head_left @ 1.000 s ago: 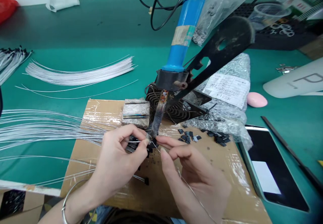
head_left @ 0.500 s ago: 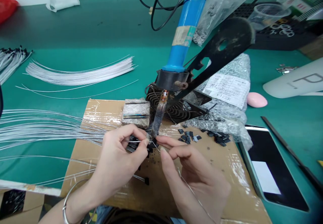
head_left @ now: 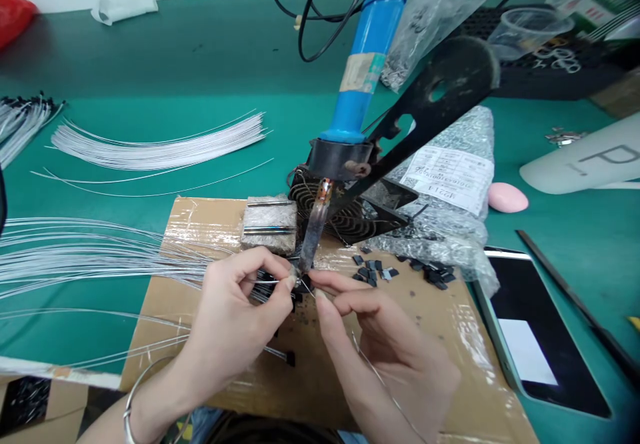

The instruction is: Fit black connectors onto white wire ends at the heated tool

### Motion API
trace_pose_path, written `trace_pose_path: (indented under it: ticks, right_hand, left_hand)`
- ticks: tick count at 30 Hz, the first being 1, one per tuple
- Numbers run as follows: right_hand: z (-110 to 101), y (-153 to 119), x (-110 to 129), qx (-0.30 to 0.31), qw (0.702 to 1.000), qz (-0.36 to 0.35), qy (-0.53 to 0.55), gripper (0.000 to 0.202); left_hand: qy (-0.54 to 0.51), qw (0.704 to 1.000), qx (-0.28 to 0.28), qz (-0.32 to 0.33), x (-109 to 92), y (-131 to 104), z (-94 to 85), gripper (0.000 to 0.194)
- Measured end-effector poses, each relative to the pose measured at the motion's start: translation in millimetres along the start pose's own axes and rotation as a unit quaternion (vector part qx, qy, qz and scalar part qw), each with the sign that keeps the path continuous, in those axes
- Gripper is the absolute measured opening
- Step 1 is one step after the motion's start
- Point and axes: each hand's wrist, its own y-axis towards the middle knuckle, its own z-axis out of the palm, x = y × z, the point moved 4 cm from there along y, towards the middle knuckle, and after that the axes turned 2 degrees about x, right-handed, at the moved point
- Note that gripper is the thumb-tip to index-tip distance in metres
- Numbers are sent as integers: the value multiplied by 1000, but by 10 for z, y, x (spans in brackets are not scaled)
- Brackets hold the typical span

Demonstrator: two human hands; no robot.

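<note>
Under the tip of a blue-handled soldering iron (head_left: 313, 231), my left hand (head_left: 240, 317) pinches the end of a thin white wire (head_left: 267, 282). My right hand (head_left: 385, 351) is closed on a thin strand of solder (head_left: 380, 377), whose end reaches the iron tip between both hands. The small part at the fingertips is too small to make out. Many white wires (head_left: 100, 261) run in from the left, passing behind my left hand onto a cardboard sheet (head_left: 190, 224). A metal clamp (head_left: 345, 159) holds the iron.
A block with metal strips (head_left: 270, 224) and a black fan (head_left: 350, 221) stand behind my hands. Small black pieces (head_left: 373, 271) lie to the right, near a phone (head_left: 545, 337) and bubble wrap (head_left: 450, 184). A white wire bundle (head_left: 160, 144) lies at the back left.
My right fingertips have shifted very slightly left, toward the iron tip, with the solder. My left hand looks unmoved.
</note>
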Motion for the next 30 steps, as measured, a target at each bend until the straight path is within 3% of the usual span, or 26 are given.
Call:
trace_pose_path:
  ticks: [26, 30]
  right_hand:
    - [-3, -17, -7, 2, 999, 31, 7, 21]
    - [-140, 22, -92, -47, 998, 50, 2, 13]
  left_hand:
    - [34, 999, 8, -7, 45, -14, 1, 12]
    - [49, 999, 9, -11, 100, -30, -43, 12]
